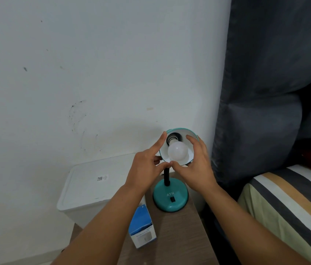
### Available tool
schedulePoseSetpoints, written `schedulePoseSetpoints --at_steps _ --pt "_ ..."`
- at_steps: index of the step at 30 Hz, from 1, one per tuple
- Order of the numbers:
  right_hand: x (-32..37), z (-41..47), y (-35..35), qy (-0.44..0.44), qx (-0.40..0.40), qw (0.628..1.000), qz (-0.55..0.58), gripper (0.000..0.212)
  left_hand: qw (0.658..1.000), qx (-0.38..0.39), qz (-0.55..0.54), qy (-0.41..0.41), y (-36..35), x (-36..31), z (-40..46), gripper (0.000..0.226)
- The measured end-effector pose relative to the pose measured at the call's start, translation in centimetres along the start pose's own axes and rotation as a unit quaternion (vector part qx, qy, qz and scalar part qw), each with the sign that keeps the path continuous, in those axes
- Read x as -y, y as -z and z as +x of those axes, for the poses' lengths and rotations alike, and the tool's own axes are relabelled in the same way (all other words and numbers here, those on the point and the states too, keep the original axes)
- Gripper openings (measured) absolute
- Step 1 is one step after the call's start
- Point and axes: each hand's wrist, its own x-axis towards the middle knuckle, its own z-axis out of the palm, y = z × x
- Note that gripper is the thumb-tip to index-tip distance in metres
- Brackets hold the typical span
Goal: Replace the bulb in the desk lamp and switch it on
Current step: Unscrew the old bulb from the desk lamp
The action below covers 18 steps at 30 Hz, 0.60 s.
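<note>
Now both spread hands, left (144,169) and right (198,161), flank the socketed bulb (177,151).

Both forearms reach up from bottom edge toward frame centre. Left hand (145,165) and right hand (198,159) face each other, fingers extended, thumb tips nearly touching.

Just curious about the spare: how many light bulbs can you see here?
1: the white bulb sits in the teal lamp shade. The blue box beside the lamp base may hide another.
</note>
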Motion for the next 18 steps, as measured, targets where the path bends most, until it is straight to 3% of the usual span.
schedulePoseSetpoints --at_steps 2,7,12,18 --pt "0.1 0.0 0.1 -0.019 -0.015 1.0 -0.008 0.086 1.0 0.001 0.001 0.005 0.0 -0.1 0.0 0.088" --pt "-0.3 0.1 0.1 0.007 -0.008 1.0 0.003 0.059 1.0 0.005 -0.004 0.014 0.0 0.0 0.0 0.093" --pt "-0.6 0.0 0.0 0.017 0.018 0.999 0.036 0.07 1.0 0.007 -0.01 0.012 -0.1 0.2 0.0 0.095" --pt "-1.5 0.1 0.3 0.006 -0.002 1.0 -0.008 0.076 1.0 0.004 -0.006 0.007 -0.2 0.3 -0.1 0.094"
